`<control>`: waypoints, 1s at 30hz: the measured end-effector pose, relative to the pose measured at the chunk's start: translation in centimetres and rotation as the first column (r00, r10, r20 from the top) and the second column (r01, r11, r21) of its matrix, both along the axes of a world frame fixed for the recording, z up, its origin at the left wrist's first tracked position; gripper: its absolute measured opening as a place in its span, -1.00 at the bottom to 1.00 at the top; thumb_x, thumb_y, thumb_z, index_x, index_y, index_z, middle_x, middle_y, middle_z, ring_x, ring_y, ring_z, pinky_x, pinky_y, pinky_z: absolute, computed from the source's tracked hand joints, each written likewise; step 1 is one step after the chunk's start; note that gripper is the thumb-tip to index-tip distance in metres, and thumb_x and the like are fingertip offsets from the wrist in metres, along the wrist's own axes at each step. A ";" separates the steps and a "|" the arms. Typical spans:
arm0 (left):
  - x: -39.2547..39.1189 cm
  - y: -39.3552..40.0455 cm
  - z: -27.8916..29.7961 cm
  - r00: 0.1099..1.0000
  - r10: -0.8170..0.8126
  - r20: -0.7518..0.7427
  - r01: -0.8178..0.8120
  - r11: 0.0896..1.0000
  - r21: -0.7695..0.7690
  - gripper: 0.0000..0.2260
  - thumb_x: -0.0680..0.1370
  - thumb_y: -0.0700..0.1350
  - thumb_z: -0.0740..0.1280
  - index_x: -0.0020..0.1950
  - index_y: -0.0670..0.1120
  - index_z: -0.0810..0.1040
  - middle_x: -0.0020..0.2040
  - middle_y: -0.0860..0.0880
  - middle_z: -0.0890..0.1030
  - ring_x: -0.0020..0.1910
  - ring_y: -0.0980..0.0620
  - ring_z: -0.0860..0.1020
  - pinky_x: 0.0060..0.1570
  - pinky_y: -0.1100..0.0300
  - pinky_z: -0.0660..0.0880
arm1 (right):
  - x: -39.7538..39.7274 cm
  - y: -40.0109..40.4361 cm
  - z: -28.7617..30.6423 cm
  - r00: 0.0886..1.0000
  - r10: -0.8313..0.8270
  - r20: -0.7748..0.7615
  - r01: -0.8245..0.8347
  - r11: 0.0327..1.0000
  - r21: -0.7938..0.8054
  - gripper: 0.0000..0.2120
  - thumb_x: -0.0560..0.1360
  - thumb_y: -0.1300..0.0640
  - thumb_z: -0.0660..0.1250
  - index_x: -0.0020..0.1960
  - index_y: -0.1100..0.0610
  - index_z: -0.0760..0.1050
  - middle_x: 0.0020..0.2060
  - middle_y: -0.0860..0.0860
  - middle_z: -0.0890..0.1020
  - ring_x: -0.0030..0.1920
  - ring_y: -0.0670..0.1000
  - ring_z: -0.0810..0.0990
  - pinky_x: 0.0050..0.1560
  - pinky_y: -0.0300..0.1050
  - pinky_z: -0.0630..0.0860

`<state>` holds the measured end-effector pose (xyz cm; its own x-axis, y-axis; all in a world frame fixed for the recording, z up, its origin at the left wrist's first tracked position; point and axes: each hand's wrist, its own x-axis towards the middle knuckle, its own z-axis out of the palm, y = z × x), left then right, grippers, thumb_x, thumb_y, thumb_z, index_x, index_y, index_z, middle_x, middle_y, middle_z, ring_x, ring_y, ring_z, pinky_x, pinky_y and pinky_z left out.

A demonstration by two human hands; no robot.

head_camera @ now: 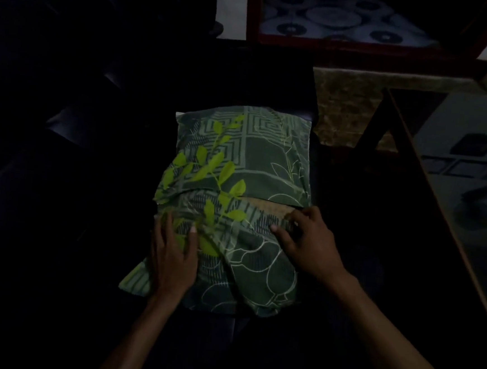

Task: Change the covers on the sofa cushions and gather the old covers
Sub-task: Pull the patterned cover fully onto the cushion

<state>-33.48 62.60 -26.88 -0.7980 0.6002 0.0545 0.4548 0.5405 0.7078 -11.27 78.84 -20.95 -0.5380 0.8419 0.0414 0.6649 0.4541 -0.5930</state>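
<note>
1. Dim room: a dark sofa seat (76, 185) is seen under both hands, with a glass-topped table (455, 177) well off to the right.
2. Ahead of the hands a green leaf-patterned cushion (236, 183) is laid, its long axis running away from the person.
3. Across the cushion's middle the cover's opening (266, 208) is seen, with tan filling showing.
4. The left hand (172, 254) is pressed flat, fingers straight, on the near flap.
5. The right hand (307, 241), the nearer to the gap, is curled, pinching the flap edge just below the opening.

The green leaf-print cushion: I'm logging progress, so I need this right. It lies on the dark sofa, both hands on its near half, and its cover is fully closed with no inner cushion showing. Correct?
Not quite. The head view shows the cover gaping: a tan strip of inner cushion shows by the right hand. It does lie on the dark sofa, with the left hand on its near half too.
</note>
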 end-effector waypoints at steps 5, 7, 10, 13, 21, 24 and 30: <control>-3.6 0.7 -1.6 0.991 -0.124 -0.043 0.121 0.991 -0.066 -0.30 0.58 0.41 -0.10 0.64 0.10 -0.03 0.64 -0.08 0.07 0.58 -0.14 0.17 0.46 -0.15 0.26 | -0.8 -0.6 -1.0 1.000 0.010 -0.004 -0.010 1.000 -0.013 -0.57 0.54 -0.30 0.33 0.18 0.02 0.56 0.16 0.05 0.50 0.05 0.11 0.60 0.06 -0.04 0.55; -4.9 1.0 -1.5 0.986 -0.153 -0.070 0.146 0.985 -0.092 -0.30 0.58 0.39 -0.09 0.65 0.09 -0.03 0.65 -0.06 0.06 0.58 -0.14 0.15 0.46 -0.15 0.24 | -0.8 -0.8 -0.9 1.000 0.028 -0.004 -0.028 0.999 -0.023 -0.58 0.55 -0.29 0.32 0.19 0.01 0.54 0.17 0.05 0.50 0.06 0.10 0.59 0.07 -0.05 0.54; -5.4 1.1 -0.9 0.990 -0.114 -0.085 0.103 0.986 -0.128 -0.35 0.62 0.32 -0.05 0.65 0.07 0.01 0.65 -0.06 0.02 0.60 -0.14 0.08 0.50 -0.18 0.17 | -0.2 -1.9 -1.0 0.995 0.103 -0.010 -0.104 0.994 -0.035 -0.58 0.57 -0.26 0.32 0.30 -0.02 0.52 0.18 0.02 0.49 0.09 0.06 0.57 0.09 -0.14 0.46; -4.1 1.1 0.6 0.991 -0.069 -0.112 0.066 0.997 -0.028 -0.47 0.69 0.06 0.14 0.64 -0.01 0.13 0.64 -0.10 0.06 0.60 -0.15 0.08 0.52 -0.15 0.12 | 0.8 -2.9 -1.1 0.987 0.161 -0.018 -0.162 0.986 -0.049 -0.57 0.57 -0.22 0.34 0.37 -0.07 0.51 0.22 -0.02 0.51 0.16 0.02 0.56 0.19 -0.15 0.46; -0.2 4.1 6.8 0.732 -0.563 -0.385 0.626 0.778 0.053 -0.57 0.59 0.18 0.20 0.38 0.03 0.53 0.37 0.02 0.51 0.43 -0.02 0.36 0.43 -0.08 0.28 | 2.6 -0.1 6.5 0.951 0.303 -0.052 -0.307 0.945 -0.115 -0.88 0.54 -0.04 0.45 -0.06 0.00 0.62 -0.15 -0.03 0.70 -0.10 -0.05 0.68 0.00 0.06 0.63; 1.2 5.4 7.9 0.698 -0.599 -0.391 0.663 0.748 0.036 -0.65 0.61 0.22 0.21 0.22 0.05 0.59 0.11 0.09 0.59 0.18 0.06 0.50 0.21 0.01 0.43 | 1.4 1.4 9.8 0.943 0.224 -0.246 -0.243 0.969 -0.051 -0.90 0.53 0.00 0.48 -0.08 0.02 0.65 -0.18 -0.01 0.71 -0.14 -0.05 0.69 -0.07 -0.08 0.62; -2.1 7.6 12.3 0.875 -0.400 -0.273 0.464 0.852 0.242 -0.85 0.59 -0.03 0.40 -0.12 -0.06 0.64 -0.19 0.07 0.62 -0.21 0.05 0.57 -0.21 0.15 0.45 | -2.7 2.6 6.2 0.933 0.039 -0.358 -0.050 0.999 -0.021 -0.80 0.44 -0.20 0.51 -0.13 -0.11 0.60 -0.27 -0.11 0.68 -0.24 -0.15 0.66 -0.15 -0.01 0.63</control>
<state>-35.54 70.24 -14.63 -0.4123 0.8117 0.4136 0.7449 0.0390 0.6660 -13.93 81.45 -14.80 -0.5294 0.8212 0.2130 0.3864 0.4569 -0.8012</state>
